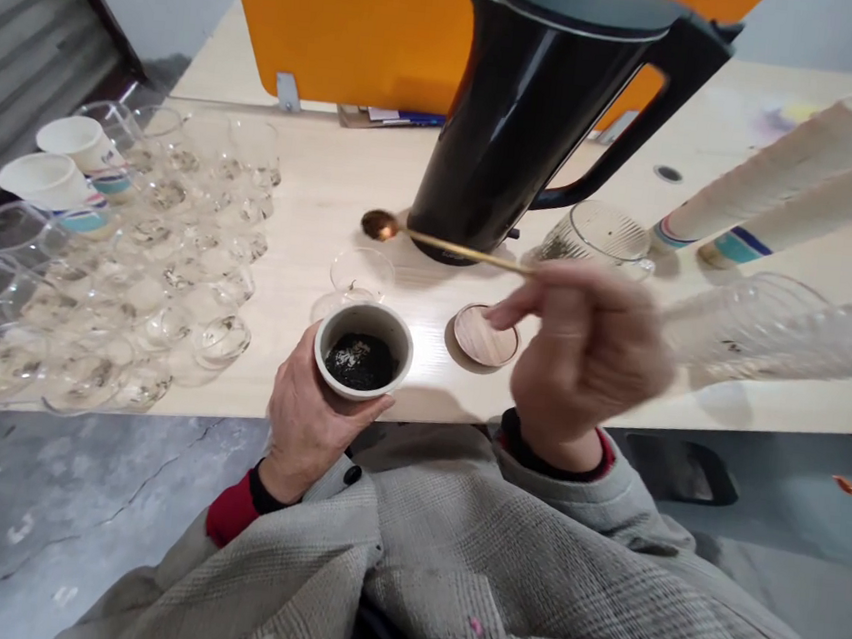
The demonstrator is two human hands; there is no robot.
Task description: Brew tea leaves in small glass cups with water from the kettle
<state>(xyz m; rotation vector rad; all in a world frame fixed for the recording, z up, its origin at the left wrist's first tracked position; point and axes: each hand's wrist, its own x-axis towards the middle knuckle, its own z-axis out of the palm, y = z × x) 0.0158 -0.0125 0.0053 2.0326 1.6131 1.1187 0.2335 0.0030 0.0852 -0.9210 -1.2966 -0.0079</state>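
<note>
My left hand (319, 410) is wrapped round a small pale canister (324, 333), tilted so that its dark, loose tea leaves (363, 362) show inside. In my right hand (581, 350) is a long thin gold spoon (455, 249), pinched by its handle. The spoon's bowl points left, above the table, and looks copper-coloured. Under my right fingertips lies a round wooden lid (483, 337); I cannot tell whether they touch it. Just behind the canister stands a clear plastic cup (362, 271) with a few dark bits in it.
Many clear cups (160, 264) with dark bits crowd the left, two paper cups (52, 181) among them. A black kettle (521, 118) stands behind, beside a ribbed glass mug (604, 234). Stacked paper cups (793, 179) and stacked plastic cups (794, 330) lie right. An orange divider (348, 31) rises behind.
</note>
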